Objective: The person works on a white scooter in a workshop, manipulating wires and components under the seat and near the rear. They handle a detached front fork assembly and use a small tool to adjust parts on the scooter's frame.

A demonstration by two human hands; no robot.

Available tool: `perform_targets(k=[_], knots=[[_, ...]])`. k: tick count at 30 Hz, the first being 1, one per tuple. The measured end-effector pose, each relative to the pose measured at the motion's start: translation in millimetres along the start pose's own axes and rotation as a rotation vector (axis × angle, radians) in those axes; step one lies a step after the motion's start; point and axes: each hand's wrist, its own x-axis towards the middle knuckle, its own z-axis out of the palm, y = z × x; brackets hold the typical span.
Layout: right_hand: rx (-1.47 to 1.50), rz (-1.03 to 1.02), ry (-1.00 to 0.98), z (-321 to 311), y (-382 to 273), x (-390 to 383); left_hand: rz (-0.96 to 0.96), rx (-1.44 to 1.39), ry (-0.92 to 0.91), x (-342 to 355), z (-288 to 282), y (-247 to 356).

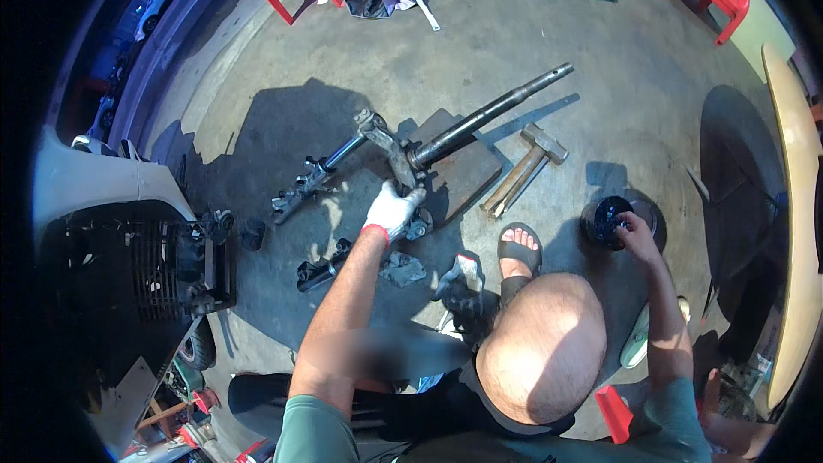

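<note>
The left hand wears a white glove and is curled around the near end of the motorcycle fork. The fork sits at the left side of a flat block on the floor. Its long steering tube points away and right, past the block's far right edge. The right hand is farther off, fingers bunched at a black bowl; I cannot tell if they pinch anything.

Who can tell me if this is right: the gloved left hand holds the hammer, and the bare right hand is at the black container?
Not quite: the head view shows the gloved left hand holding the metal fork piece, not the hammer. The bare right hand is at the black container.
</note>
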Motion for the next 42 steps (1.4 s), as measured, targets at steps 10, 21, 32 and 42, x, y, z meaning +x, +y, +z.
perform_targets(k=[10, 21, 32, 42], knots=[[1.287, 0.065, -0.228, 70.2, -153.5, -24.0, 0.095, -0.124, 0.14, 37.9, 39.8, -42.9], [1.199, 0.042, -0.266, 74.6, -165.6, -23.9, 0.044, -0.474, 0.062, -35.8, 3.6, 9.3], [1.068, -0.388, -0.308, 1.0, -236.7, -60.0, 0.253, -0.772, 0.253, -161.6, -33.3, 48.5], [0.696, -0.786, -0.565, -52.6, -385.2, -156.3, 0.306, -1.126, 0.239, -271.4, -68.1, 13.6]])
